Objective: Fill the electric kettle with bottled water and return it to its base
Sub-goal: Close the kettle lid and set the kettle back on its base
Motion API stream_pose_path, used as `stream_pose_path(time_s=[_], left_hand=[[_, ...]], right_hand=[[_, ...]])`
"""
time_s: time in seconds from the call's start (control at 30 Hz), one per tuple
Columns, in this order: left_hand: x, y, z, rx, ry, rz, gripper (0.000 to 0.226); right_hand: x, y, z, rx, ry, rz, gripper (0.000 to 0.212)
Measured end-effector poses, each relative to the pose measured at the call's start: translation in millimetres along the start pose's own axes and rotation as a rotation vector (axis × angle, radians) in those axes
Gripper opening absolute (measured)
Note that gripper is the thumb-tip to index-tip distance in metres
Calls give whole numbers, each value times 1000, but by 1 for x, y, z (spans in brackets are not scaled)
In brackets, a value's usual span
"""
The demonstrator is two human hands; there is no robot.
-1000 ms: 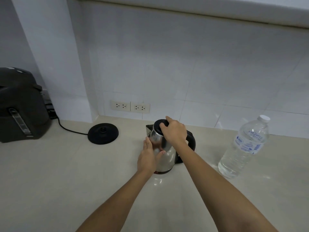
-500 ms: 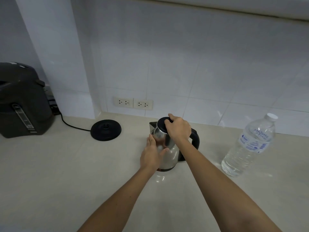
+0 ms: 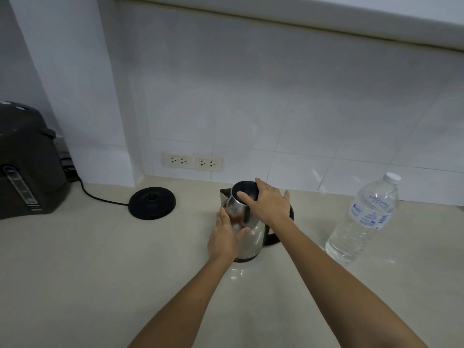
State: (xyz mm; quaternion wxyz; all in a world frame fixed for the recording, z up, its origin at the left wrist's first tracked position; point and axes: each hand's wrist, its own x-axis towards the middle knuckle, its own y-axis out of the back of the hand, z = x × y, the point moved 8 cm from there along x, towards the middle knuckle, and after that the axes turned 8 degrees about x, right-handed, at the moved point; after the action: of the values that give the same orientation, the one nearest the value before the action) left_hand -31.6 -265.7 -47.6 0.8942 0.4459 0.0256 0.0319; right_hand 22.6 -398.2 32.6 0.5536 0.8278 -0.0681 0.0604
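A steel electric kettle (image 3: 248,234) with a black lid and handle stands on the counter, off its base. My left hand (image 3: 224,238) presses flat against its left side. My right hand (image 3: 270,203) rests over the black lid (image 3: 244,190), fingers spread and thumb on the lid's front edge. The round black base (image 3: 152,202) sits empty to the left, its cord running further left. A clear water bottle (image 3: 364,219) with a white cap, closed, stands to the right of the kettle.
A dark hot-water dispenser (image 3: 25,162) stands at the far left against the wall. Two wall sockets (image 3: 192,161) sit low on the tiled wall behind the base. The beige counter (image 3: 100,285) stretches toward me.
My right hand has loosened from a closed grip on the lid to a spread hand over it. The left hand stays on the kettle's side. The view has shifted slightly.
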Motion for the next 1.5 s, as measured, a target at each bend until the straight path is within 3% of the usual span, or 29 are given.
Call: stream_pose_path(time_s=[0.17, 0.3, 0.37, 0.53, 0.63, 0.77, 1.03, 1.2, 1.5], left_hand=[[0, 2, -1, -57, -12, 54, 89], [1, 9, -10, -172, 15, 143, 84], [2, 9, -15, -229, 33, 159, 86], [10, -5, -15, -412, -27, 16, 74], [11, -8, -16, -394, -29, -16, 82], [14, -3, -17, -322, -20, 36, 71], [25, 35, -36, -323, -11, 121, 55], [51, 90, -61, -309, -14, 170, 63], [109, 184, -133, -269, -39, 169, 51]], right_hand=[[-32, 14, 43, 270, 96, 159, 85], [-45, -5, 88, 539, -35, 25, 87], [-45, -18, 105, 636, -120, -29, 75], [-36, -25, 122, 657, -177, 21, 33], [-31, -23, 126, 637, -157, 49, 26], [-28, -20, 126, 637, -128, 98, 24], [-2, -15, 77, 615, -61, 108, 26], [33, -17, 14, 663, 4, 106, 26], [75, -60, -99, 789, -9, 112, 25]])
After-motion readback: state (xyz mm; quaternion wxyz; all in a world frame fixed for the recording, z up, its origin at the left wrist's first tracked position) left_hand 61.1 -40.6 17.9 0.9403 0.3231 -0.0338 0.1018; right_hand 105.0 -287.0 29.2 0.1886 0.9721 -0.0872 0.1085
